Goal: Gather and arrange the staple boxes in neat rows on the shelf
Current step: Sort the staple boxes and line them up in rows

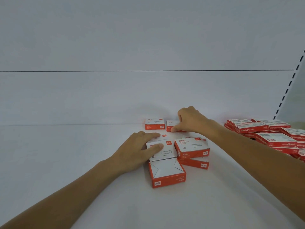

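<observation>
Shelf (66,162): white and flat, meeting a pale back panel (148,96); a slotted upright (287,90) runs up at the far right.
Back-left box (154,124): red and white, standing square against the back panel, untouched.
Back-right box (171,125): just beside the back-left box, with a narrow gap between them.
Right hand (189,120): fingers curled over the back-right box, thumb at its front face, pinching it.
Centre box (165,150): white top with a paper-clip drawing, lying askew in the middle cluster.
Left hand (138,149): lies on the centre box, fingers and thumb fairly straight across its top, pressing rather than clasping.
Upturned box (167,175): folded flaps facing up, touching the centre box's near edge.
Stacked pair (191,147): one box tilted on another, just right of the centre box.
Side heap (270,134): many more red boxes piled loosely, well apart at the right.
</observation>
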The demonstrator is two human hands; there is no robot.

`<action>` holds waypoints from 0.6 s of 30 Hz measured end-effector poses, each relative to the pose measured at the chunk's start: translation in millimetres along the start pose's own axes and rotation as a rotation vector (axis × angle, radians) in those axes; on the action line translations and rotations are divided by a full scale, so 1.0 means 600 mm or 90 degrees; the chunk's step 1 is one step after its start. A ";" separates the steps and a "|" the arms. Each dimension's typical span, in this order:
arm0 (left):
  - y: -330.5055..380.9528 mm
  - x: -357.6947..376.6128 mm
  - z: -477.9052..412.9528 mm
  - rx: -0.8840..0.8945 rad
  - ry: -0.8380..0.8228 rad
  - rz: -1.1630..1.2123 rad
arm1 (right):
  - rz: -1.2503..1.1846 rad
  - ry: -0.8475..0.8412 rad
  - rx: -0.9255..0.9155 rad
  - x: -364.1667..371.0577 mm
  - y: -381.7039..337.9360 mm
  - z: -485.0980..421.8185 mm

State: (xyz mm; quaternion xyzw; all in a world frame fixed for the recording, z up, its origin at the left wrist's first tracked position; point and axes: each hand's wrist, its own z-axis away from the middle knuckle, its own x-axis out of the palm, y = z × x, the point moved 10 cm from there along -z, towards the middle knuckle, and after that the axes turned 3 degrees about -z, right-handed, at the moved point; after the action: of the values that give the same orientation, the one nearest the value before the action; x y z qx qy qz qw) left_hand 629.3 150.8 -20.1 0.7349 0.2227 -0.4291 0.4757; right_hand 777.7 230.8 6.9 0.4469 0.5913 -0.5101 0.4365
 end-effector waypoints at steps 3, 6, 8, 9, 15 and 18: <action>0.000 -0.001 0.001 -0.001 0.004 0.002 | -0.036 0.030 0.005 0.000 -0.004 -0.010; -0.001 0.000 0.000 -0.005 0.004 0.002 | -0.070 0.024 -0.002 0.003 -0.006 -0.013; -0.001 -0.005 0.000 -0.009 0.018 0.013 | -0.064 0.005 -0.007 0.007 -0.004 -0.013; 0.000 -0.010 0.001 -0.009 0.036 0.019 | -0.059 -0.011 -0.004 0.009 -0.002 -0.013; 0.020 -0.045 0.012 0.050 0.123 0.120 | -0.054 0.070 -0.043 -0.046 -0.011 0.029; 0.000 -0.054 0.010 0.011 0.166 0.225 | -0.203 -0.047 -0.131 -0.031 -0.046 0.059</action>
State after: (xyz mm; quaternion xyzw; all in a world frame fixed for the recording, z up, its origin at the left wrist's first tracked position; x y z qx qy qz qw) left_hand 609.8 148.2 6.3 0.8160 0.1464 -0.2419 0.5042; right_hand 756.9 191.8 27.7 0.2815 0.6870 -0.5260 0.4149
